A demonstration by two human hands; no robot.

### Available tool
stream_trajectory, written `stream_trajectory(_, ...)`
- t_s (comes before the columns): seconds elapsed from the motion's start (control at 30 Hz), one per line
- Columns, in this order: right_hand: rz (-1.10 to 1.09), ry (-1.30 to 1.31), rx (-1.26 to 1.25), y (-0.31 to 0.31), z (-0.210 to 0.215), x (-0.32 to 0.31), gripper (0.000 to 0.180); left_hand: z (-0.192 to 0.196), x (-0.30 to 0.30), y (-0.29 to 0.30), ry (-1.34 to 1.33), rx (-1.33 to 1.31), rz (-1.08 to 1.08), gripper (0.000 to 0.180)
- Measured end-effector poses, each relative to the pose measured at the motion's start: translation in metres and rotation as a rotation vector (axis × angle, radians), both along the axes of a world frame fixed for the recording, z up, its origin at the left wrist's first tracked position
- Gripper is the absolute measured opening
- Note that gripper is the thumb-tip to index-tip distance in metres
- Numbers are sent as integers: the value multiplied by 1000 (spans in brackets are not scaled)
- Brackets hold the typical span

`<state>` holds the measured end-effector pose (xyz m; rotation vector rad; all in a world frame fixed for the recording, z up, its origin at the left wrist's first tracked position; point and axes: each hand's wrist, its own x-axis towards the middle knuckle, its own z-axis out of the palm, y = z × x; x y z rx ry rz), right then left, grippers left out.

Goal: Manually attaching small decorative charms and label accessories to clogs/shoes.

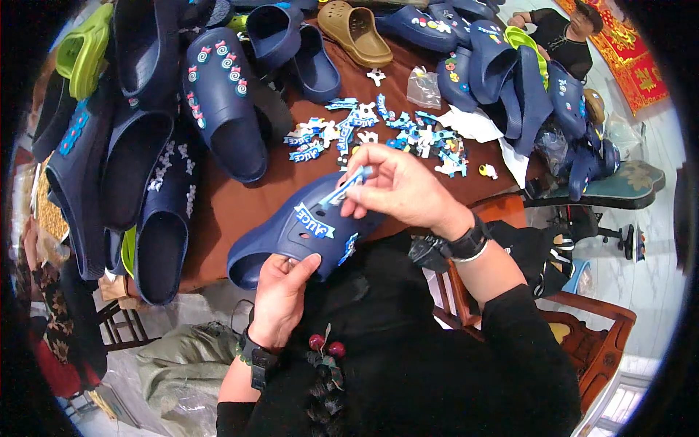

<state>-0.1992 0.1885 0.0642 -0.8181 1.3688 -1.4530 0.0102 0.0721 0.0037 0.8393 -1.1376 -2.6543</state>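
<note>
My left hand point(282, 297) grips the near side of a navy blue clog point(271, 234), its thumb on the upper and its other fingers mostly hidden. The clog is tilted over the table's front edge, heel opening to the left. Two blue-and-white banner-shaped shoe charms point(314, 221) sit on its upper, one in the middle and one at the near side. Above the toe part, my right hand point(404, 186) pinches another blue-and-white charm point(345, 190) between thumb and fingers, close to the clog's holes. Whether that charm touches the clog I cannot tell.
Loose charms point(429, 142) lie heaped on the brown tablecloth point(207, 233) beyond my hands. Many navy clogs point(226, 116) stand at left and right. A brown clog point(357, 33), a clear bag point(424, 87) and white paper point(473, 124) lie behind. Another person point(564, 40) sits far right.
</note>
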Motion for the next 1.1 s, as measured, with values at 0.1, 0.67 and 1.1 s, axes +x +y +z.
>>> stream_trajectory(0.1, 17, 56, 48, -10, -7, 25, 17, 0, -1, 0, 4, 36, 11, 34)
stream_trajectory(0.67, 26, 1194, 27, -27, -12, 52, 16, 6, 3, 6, 7, 140, 126, 13)
stream_trajectory(1.1, -104, 910, 110, -33, -30, 70, 12, -12, 8, 6, 64, 115, 89, 18)
